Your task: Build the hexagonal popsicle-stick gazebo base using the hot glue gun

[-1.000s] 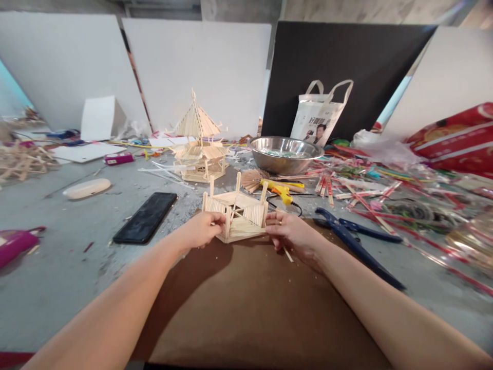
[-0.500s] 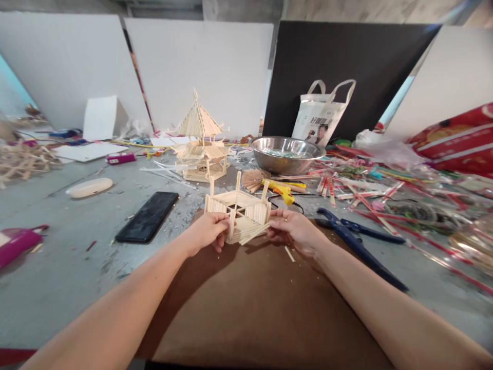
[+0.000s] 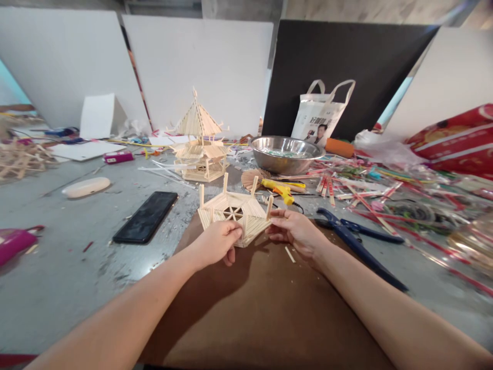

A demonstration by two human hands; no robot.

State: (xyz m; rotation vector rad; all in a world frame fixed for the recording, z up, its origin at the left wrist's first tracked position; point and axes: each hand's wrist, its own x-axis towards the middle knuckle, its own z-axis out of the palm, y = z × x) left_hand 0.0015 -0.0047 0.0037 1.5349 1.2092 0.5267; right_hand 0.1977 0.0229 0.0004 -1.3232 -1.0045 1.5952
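A small hexagonal frame of wooden sticks, with upright posts at its corners, is lifted a little above a brown board. My left hand pinches its near left edge. My right hand grips its right corner with thumb and fingers. The frame is tilted so its spoked inside shows. A loose short stick lies on the board under my right hand.
A finished stick pavilion stands behind. A black phone lies to the left, a yellow glue gun and blue shears to the right. A steel bowl, white bag and scattered chopstick wrappers fill the right side.
Both hands have lifted the frame off the board and turned it, tilting its top toward me. My left hand shifted to the frame's near edge.
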